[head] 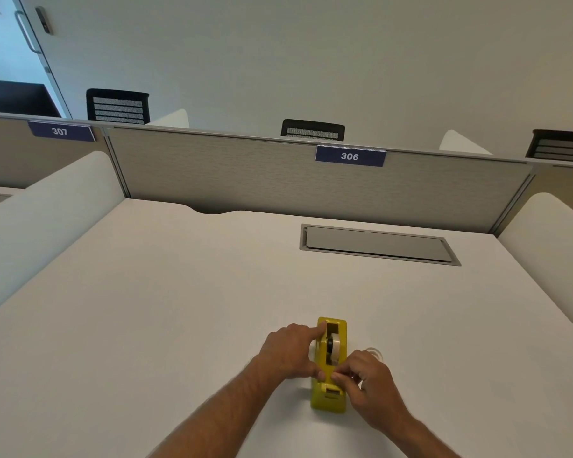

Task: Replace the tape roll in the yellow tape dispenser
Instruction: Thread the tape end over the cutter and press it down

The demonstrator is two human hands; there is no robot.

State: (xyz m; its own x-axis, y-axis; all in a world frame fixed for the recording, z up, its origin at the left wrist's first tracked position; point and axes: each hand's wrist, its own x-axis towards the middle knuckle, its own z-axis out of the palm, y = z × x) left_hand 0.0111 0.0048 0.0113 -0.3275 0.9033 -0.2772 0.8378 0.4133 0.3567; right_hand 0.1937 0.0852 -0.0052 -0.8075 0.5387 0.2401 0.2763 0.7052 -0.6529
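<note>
Head view: yellow dispenser (342,337) stands on the desk (179,292), near its front edge, with a roll (335,347) seated inside. Left hand (288,352) grips its left side, index finger on the far end. Right hand (369,381) pinches its top by the cutter. A clear roll (376,352) lies just right.

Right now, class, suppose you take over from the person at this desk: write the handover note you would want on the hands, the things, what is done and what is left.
Left hand grips the yellow tape dispenser from its left side, steadying it on the desk.
Right hand: fingers pinch at the dispenser's top towards its near end; whether they hold tape is too small to tell.
A tape roll sits in the dispenser's well; a clear roll lies on the desk right of it.
Done: apparently a roll is seated. Left: probably drawing its tape forward.
</note>
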